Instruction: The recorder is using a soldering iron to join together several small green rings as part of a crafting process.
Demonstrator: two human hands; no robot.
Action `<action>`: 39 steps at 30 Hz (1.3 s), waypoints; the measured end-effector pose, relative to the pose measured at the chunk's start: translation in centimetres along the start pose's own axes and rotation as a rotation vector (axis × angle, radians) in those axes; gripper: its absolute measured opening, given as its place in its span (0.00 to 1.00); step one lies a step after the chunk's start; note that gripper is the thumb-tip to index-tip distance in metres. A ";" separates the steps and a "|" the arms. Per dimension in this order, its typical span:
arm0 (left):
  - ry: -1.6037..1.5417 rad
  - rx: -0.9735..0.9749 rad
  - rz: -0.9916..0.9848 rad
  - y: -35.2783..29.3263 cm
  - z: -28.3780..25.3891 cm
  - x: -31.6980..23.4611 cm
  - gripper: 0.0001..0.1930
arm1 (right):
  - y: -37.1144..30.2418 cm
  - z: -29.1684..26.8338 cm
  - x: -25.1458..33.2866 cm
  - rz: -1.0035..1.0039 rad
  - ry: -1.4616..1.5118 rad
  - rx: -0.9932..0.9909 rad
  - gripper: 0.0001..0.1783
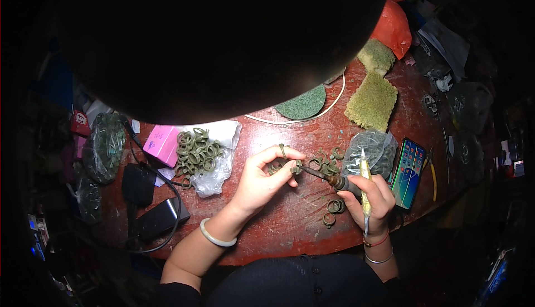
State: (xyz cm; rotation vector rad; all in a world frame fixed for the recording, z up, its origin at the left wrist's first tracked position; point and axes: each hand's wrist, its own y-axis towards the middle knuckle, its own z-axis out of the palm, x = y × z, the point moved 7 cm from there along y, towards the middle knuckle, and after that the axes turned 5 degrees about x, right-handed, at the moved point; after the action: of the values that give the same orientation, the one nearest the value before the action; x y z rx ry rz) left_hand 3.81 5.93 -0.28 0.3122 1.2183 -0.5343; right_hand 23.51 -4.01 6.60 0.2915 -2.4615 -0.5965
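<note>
Works over a red table [301, 240], seemingly at a step of fine, piece-by-piece handwork; next calls for a steady pinch and a light touch. Has at left a crumpled clear bag [209, 188] with heaped green rings [203, 154] on it or in its mouth, at right a clear bag of dim contents [370, 150], and a pink box [160, 145], unclear inside. Grips in the right hand [376, 195] a dark handpiece [349, 186] plus a slim yellow-white tool [365, 187]. Pinches in the left hand [259, 181] a small ring [297, 166], at the handpiece's tip.
</note>
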 end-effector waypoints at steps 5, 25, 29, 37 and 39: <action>0.004 -0.005 0.017 0.1 0.1 -0.3 0.09 | 0.0 0.2 -0.2 0.002 -0.012 0.002 0.20; -0.174 0.010 -0.118 -0.1 0.3 0.7 0.10 | -0.3 -0.4 -0.3 0.024 -0.013 -0.052 0.19; -0.195 0.006 -0.178 -0.1 0.1 1.3 0.09 | -0.2 -0.2 -0.1 0.006 0.006 -0.027 0.19; -0.173 0.005 -0.165 -0.2 0.1 1.4 0.07 | -0.1 0.1 -0.2 -0.016 0.006 -0.009 0.20; -0.169 0.007 -0.162 -0.2 0.1 1.3 0.07 | -0.1 0.2 -0.2 -0.018 0.003 0.000 0.20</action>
State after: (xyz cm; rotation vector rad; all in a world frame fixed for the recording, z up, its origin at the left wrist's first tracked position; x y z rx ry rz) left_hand 4.12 5.46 -1.47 0.1714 1.0828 -0.6915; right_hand 23.55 -3.98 6.37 0.3150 -2.4579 -0.6035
